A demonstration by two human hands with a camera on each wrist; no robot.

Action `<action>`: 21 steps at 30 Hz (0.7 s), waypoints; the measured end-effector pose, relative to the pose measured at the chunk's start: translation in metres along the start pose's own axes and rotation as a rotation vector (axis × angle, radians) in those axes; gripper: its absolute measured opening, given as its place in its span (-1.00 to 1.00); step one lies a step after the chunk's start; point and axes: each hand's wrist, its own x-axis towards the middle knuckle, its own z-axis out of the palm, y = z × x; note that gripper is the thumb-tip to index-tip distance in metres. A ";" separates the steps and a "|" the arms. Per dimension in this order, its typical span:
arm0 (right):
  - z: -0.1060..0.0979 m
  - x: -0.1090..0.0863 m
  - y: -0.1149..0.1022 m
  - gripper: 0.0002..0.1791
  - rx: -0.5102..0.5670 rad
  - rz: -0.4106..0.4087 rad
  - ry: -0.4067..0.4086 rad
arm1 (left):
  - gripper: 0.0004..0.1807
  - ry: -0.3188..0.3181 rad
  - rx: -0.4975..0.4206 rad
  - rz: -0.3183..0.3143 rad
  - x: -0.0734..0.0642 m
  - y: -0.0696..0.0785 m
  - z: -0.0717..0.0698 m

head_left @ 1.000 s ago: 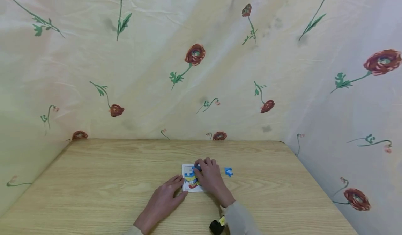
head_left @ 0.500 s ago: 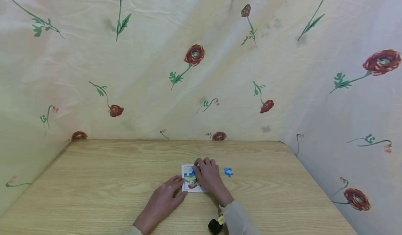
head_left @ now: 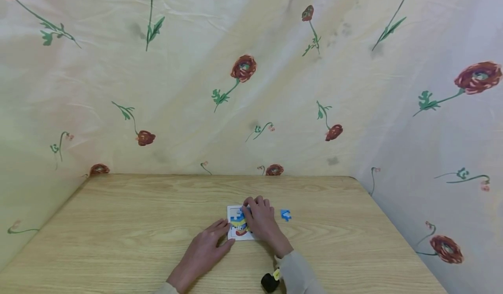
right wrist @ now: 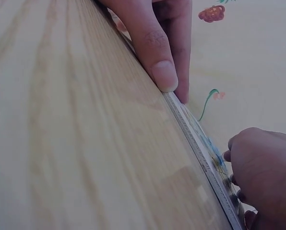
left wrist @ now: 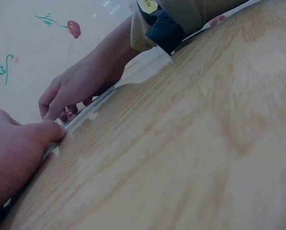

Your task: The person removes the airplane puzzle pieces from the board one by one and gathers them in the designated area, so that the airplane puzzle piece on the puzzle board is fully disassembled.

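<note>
A small puzzle board [head_left: 229, 213] with a white border lies on the wooden table, showing part of a colourful cartoon face. My left hand [head_left: 204, 248] rests along its left side, fingers fairly straight. In the right wrist view, the left thumb [right wrist: 164, 76] touches the board's corner. Over the upper right of the board, my right hand [head_left: 262, 222] pinches a blue puzzle piece [head_left: 247, 209] between curled fingers and thumb, hiding much of that side. The left wrist view shows the right hand [left wrist: 85, 79] bent down at the board's edge.
A loose blue-and-white puzzle piece [head_left: 286, 215] lies right of the board. A black device [head_left: 270, 282] with a yellow label is on the right wrist. Behind the wooden table [head_left: 137, 215] hangs a flowered cloth [head_left: 177, 88], which also runs along both sides.
Both hands stay almost in place. The right fingers shift very slightly on the board; the loose piece stays where it is.
</note>
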 end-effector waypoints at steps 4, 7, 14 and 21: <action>-0.001 0.000 0.001 -0.82 0.019 0.002 -0.014 | -0.49 -0.001 0.003 -0.004 0.000 0.001 0.000; -0.003 0.001 0.001 -0.84 0.039 -0.004 -0.019 | -0.49 0.003 0.009 -0.001 0.000 0.001 0.000; -0.007 -0.001 0.003 -0.85 0.134 -0.017 -0.022 | -0.49 0.005 0.008 0.001 0.000 0.001 0.000; -0.009 -0.003 0.008 -0.78 0.167 -0.027 -0.028 | -0.48 -0.005 0.009 -0.007 0.000 0.002 0.000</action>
